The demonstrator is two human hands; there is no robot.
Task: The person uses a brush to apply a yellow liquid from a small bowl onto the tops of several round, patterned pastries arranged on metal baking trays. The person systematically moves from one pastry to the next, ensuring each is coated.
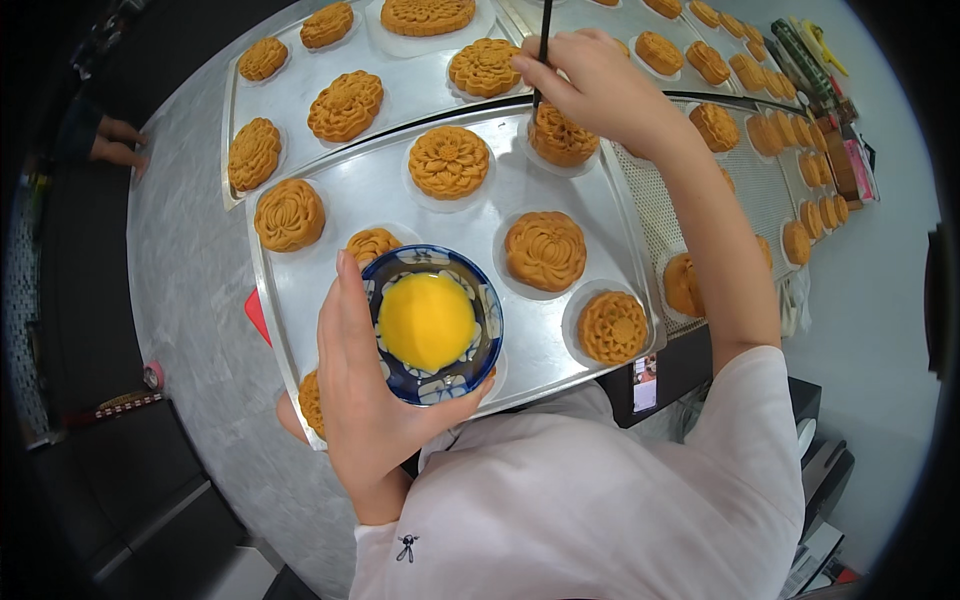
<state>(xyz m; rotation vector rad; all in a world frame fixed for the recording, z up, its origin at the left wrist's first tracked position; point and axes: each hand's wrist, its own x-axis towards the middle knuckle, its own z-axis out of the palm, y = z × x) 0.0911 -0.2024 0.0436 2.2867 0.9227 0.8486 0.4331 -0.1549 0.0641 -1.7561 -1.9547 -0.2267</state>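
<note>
My left hand (372,410) cups a small blue-and-white bowl (490,345) from the side, thumb and fingers around its wall. Yellow liquid (427,322), like beaten egg, fills much of the bowl. Between the fingers of my right hand (610,95) is a thin dark stick (544,35), held nearly upright. Its lower end meets a golden patterned mooncake (565,140) at the far side of the nearest tray; whether bristles are on that end cannot be made out. Under the bowl, a mooncake (372,243) is partly covered from view.
Several mooncakes on pale paper rounds stand on the near metal tray (390,195). Another tray (295,100) lies beyond it, and a perforated tray (650,195) is at the right. A lit phone (645,385) sits by the near edge. Someone's bare legs (118,140) show at far left.
</note>
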